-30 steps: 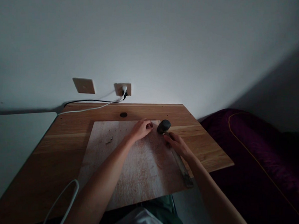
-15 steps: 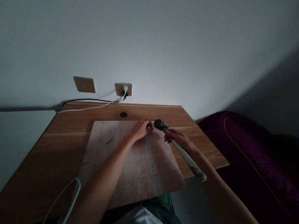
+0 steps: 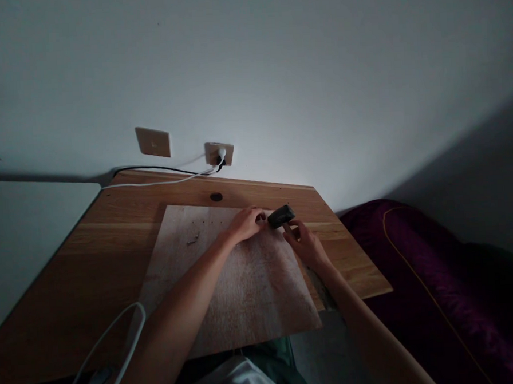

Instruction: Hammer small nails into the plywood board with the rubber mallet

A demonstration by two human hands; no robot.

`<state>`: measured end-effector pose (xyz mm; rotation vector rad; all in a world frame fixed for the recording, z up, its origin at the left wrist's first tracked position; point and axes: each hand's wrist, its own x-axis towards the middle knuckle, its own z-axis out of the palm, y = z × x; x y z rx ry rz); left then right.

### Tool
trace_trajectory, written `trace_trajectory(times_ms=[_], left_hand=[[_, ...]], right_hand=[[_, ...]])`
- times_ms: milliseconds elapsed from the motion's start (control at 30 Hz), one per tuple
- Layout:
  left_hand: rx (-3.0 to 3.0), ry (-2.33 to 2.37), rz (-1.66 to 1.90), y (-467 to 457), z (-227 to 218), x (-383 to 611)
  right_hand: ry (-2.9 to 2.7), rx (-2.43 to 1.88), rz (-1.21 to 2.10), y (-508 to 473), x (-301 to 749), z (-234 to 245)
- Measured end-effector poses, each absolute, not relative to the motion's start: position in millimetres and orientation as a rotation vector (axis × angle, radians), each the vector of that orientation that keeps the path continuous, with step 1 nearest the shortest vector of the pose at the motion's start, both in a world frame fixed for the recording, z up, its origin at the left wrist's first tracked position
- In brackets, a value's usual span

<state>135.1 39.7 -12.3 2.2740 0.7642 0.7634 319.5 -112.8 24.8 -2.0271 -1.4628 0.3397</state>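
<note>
Centre frame: right hand (image 3: pixel 306 245) grips the hammer (image 3: pixel 280 216) close under its head. Head lies just beside left hand (image 3: pixel 248 223), fingers pinched, contents indiscernible, on board (image 3: pixel 227 285). Risk: a misaimed blow strikes the fingertips.

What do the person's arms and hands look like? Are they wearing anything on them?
The left arm and right arm are bare all the way to the bottom edge of the picture; no sleeves show. The left hand and right hand wear no gloves. No watch, bracelet or ring shows, but the room is dim, so a thin one could be missed.
</note>
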Motion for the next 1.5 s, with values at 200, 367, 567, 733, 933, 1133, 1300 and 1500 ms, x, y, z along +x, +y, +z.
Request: trace_trajectory(times_ms=[200,367,567,733,933,1133,1300,1500], left_hand=[[2.290,0.758,0.727,37.9,-10.3,133.1],[2.300,0.799,0.702,37.6,-11.5,133.9],[2.304,0.798,0.730,38.3,-12.6,134.3],[2.310,0.801,0.718,38.5,-11.8,134.5],[2.298,0.788,0.743,39.0,-13.1,133.9],[2.296,0.775,0.736,39.2,-12.1,133.9],[2.300,0.789,0.717,39.1,-11.8,134.4],[2.290,0.780,0.727,39.0,-12.3,133.7]], right_hand=[[-1.541,-2.041,0.319,-114.7,311.6,20.2],[-1.582,-2.074,0.297,-115.5,307.6,10.9],[-1.605,-2.125,0.221,-116.8,302.9,-1.1],[-1.621,-2.145,0.180,-119.0,301.2,-1.7],[-1.624,-2.145,0.123,-123.3,299.6,-1.7],[-1.628,-2.122,0.090,-125.7,297.8,-2.0],[-1.650,-2.103,0.078,-127.7,298.3,-0.8],[-1.671,-2.095,0.053,-129.1,297.1,0.0]])
